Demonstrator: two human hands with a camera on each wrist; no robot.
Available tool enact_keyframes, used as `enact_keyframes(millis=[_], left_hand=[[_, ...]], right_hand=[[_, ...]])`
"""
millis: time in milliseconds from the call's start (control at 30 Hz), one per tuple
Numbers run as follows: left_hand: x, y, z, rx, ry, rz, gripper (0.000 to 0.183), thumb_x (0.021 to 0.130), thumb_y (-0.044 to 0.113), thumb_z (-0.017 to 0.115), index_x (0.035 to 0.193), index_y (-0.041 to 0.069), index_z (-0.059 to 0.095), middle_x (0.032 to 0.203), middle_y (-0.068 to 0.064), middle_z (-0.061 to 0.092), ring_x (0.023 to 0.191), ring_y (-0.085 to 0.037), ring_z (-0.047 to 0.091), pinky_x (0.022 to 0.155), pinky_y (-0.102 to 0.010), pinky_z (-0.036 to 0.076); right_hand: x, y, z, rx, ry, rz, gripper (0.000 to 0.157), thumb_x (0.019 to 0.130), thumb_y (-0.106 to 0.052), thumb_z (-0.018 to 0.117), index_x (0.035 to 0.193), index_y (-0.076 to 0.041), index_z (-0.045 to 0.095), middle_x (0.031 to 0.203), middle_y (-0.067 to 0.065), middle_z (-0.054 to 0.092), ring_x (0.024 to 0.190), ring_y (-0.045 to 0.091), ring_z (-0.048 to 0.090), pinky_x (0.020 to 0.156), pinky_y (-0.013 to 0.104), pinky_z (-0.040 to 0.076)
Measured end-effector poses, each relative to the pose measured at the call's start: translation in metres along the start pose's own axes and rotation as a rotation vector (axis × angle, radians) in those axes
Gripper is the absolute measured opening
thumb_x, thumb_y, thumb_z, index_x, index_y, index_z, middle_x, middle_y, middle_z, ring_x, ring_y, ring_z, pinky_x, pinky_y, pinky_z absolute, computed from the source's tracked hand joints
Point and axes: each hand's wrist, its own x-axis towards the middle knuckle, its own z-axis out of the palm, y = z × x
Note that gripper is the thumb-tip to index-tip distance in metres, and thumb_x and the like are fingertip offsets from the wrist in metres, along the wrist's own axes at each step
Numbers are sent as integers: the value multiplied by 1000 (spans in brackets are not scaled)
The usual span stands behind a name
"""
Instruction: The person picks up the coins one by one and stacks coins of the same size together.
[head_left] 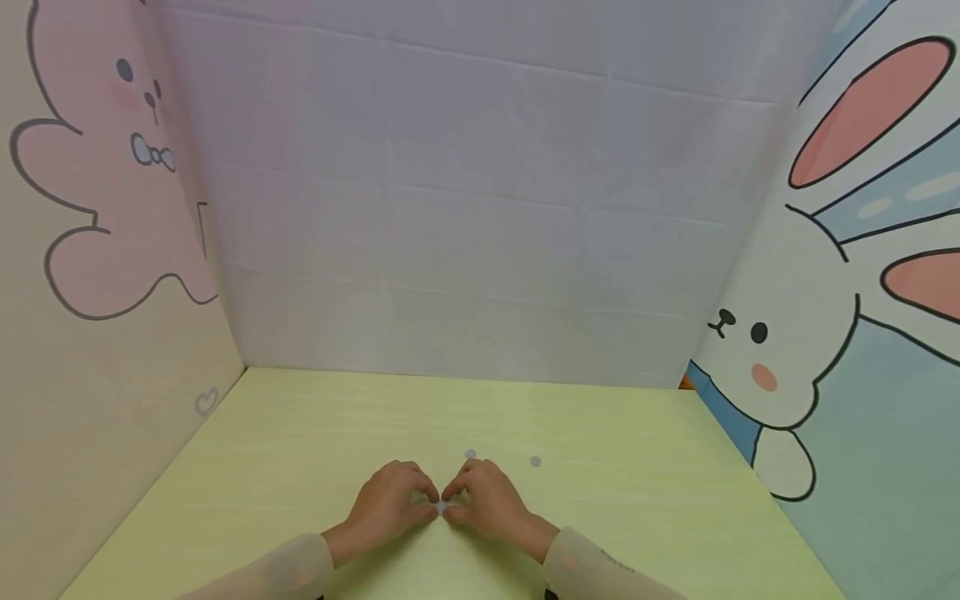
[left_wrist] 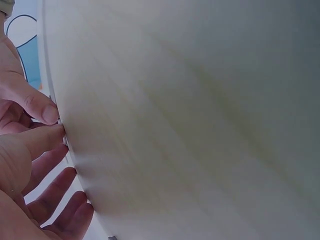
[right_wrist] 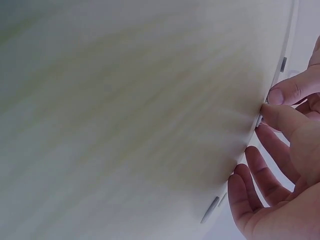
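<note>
A small flat grey disc (head_left: 441, 507) lies on the pale yellow table between my two hands, mostly covered by fingertips. My left hand (head_left: 389, 502) holds its left side with thumb and index finger. Across from it, my right hand (head_left: 491, 503) holds the right side the same way. In the left wrist view, the thumb and fingers of the left hand (left_wrist: 35, 185) meet the tabletop close to the right hand (left_wrist: 20, 90). The right wrist view has the right hand (right_wrist: 280, 185) with its fingertips on the surface, the left hand (right_wrist: 300, 90) just beyond.
Two more grey discs lie on the table (head_left: 315, 433), one (head_left: 470, 454) just behind the right hand and another (head_left: 536, 461) farther right. A white back panel (head_left: 480, 208) and side panels with cartoon animals, including a rabbit (head_left: 780, 333), enclose the table.
</note>
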Motion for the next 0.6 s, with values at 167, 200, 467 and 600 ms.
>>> enact_keyframes(millis=[167, 200, 467, 600], left_hand=[[0, 1, -2, 16, 9, 0, 10, 82, 26, 93, 85, 24, 83, 93, 9, 73, 87, -13, 61, 72, -36, 57], [0, 1, -2, 19, 10, 0, 11, 82, 26, 93, 85, 24, 83, 93, 9, 73, 86, -13, 61, 71, -36, 57], [1, 2, -2, 26, 0, -10, 12, 81, 26, 94, 85, 24, 83, 93, 8, 73, 86, -13, 62, 70, -35, 56], [2, 3, -2, 31, -3, -19, 12, 80, 27, 94, 84, 24, 82, 91, 9, 73, 84, -13, 61, 70, -34, 55]], right_hand=[[2, -1, -1, 10, -2, 4, 9, 86, -19, 90, 94, -19, 87, 91, -10, 74, 86, 8, 60, 76, 24, 49], [3, -1, -1, 13, -4, 2, 9, 86, -19, 90, 94, -18, 87, 91, -10, 74, 86, 8, 60, 76, 23, 49], [3, 5, -10, 37, -71, -44, 17, 84, -14, 90, 100, -13, 86, 94, -8, 77, 87, 5, 63, 80, 23, 51], [-2, 12, -19, 85, -65, -3, 19, 85, -12, 88, 103, -13, 85, 100, -7, 74, 93, 8, 66, 82, 24, 53]])
